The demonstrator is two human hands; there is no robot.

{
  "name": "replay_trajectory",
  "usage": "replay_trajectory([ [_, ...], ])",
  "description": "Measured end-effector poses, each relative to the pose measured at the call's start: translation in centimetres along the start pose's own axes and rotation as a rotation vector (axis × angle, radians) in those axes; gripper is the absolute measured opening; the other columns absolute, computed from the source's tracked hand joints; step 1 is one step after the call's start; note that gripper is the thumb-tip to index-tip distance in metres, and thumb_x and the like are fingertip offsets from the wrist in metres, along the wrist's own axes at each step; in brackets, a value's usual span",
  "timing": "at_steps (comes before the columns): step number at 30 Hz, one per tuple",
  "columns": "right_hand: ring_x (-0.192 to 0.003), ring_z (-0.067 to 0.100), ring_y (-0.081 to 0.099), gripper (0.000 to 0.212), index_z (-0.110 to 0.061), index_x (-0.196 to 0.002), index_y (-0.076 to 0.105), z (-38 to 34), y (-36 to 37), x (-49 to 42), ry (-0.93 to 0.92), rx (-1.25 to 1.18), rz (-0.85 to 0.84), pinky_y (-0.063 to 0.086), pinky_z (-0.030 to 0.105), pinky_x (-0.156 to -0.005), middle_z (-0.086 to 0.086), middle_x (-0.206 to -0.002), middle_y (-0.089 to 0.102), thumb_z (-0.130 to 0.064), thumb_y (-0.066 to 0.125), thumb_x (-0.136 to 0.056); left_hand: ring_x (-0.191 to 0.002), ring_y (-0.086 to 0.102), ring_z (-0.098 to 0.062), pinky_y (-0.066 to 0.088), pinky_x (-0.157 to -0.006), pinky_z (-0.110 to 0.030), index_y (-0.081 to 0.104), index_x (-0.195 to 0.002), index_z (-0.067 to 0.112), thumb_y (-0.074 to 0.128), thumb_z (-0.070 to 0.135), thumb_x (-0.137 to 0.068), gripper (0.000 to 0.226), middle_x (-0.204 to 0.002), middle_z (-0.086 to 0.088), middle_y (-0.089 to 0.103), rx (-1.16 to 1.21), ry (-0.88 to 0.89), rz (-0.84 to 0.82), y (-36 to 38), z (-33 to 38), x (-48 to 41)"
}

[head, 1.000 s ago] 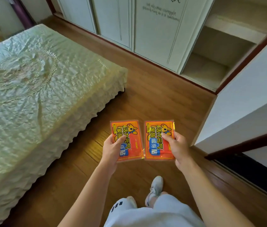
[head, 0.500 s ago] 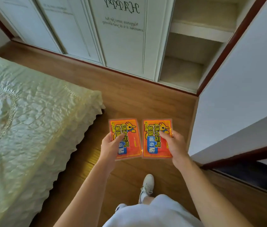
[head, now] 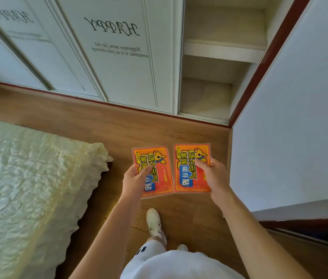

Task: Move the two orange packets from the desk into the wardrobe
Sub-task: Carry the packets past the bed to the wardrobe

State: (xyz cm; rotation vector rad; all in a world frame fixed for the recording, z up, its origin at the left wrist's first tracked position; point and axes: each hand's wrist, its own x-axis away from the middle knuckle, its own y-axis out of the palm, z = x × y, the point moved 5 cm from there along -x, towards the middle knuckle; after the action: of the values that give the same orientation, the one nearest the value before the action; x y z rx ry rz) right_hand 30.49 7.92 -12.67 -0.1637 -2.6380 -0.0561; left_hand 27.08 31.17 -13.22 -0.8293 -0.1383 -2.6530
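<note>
I hold two flat orange packets with yellow and blue print side by side over the wooden floor. My left hand (head: 136, 179) grips the left orange packet (head: 157, 168) with the thumb across its face. The right orange packet (head: 189, 174) is pinched in my right hand (head: 213, 176) at its right edge. Ahead stands the white wardrobe (head: 119, 57); its right section is open, showing a cream shelf (head: 222, 51) and a bottom compartment (head: 205, 97), both bare.
A bed with a pale green frilled cover (head: 28, 188) fills the left. A white wall (head: 292, 117) with dark red trim closes the right side. Wooden floor (head: 98, 121) runs between bed and wardrobe. My white shoe (head: 154, 222) is below the packets.
The wardrobe has come closer and now fills the top of the view, while the bed has slid left. Both packets stay in my hands in the same grip.
</note>
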Motion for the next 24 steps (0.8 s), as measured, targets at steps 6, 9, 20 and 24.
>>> replay_trajectory([
  [6,-0.086,0.02,0.075,0.003,-0.029,-0.093,0.068,-1.4,0.2,-6.9,0.048,-0.006,0.088,0.06,0.044,-0.081,-0.003,-0.092,0.077,-0.03,0.067,-0.09,-0.08,0.075,-0.022,0.06,-0.076,-0.044,0.066,-0.107,0.016,0.067,0.025,-0.089,0.02,-0.094,-0.006,0.077,-0.013,-0.006,-0.055,3.3,3.6,-7.4],
  [9,-0.089,0.021,0.074,0.005,-0.029,-0.094,0.068,-3.3,0.9,-10.9,0.054,-0.021,0.146,0.06,0.046,-0.084,-0.002,-0.095,0.076,-0.032,0.067,-0.09,-0.078,0.075,-0.021,0.061,-0.073,-0.042,0.067,-0.102,0.018,0.068,0.024,-0.089,0.014,-0.089,-0.003,0.078,-0.02,-0.013,-0.104,5.0,6.2,-11.8],
  [20,-0.081,0.016,0.076,0.006,-0.026,-0.094,0.071,-13.8,4.8,-22.4,-0.023,-0.059,0.298,0.06,0.035,-0.07,-0.004,-0.09,0.078,-0.027,0.066,-0.091,-0.081,0.075,-0.026,0.06,-0.076,-0.046,0.068,-0.102,0.017,0.068,0.022,-0.088,0.014,-0.094,-0.008,0.078,-0.101,0.023,-0.303,10.8,18.7,-25.7],
  [24,-0.082,0.016,0.076,0.012,-0.026,-0.1,0.07,-15.3,4.2,-24.9,-0.027,-0.062,0.347,0.061,0.037,-0.073,-0.006,-0.089,0.078,-0.033,0.067,-0.09,-0.078,0.075,-0.023,0.061,-0.073,-0.041,0.068,-0.1,0.017,0.068,0.022,-0.089,0.012,-0.092,-0.006,0.078,-0.12,0.032,-0.357,13.8,20.9,-28.3],
])
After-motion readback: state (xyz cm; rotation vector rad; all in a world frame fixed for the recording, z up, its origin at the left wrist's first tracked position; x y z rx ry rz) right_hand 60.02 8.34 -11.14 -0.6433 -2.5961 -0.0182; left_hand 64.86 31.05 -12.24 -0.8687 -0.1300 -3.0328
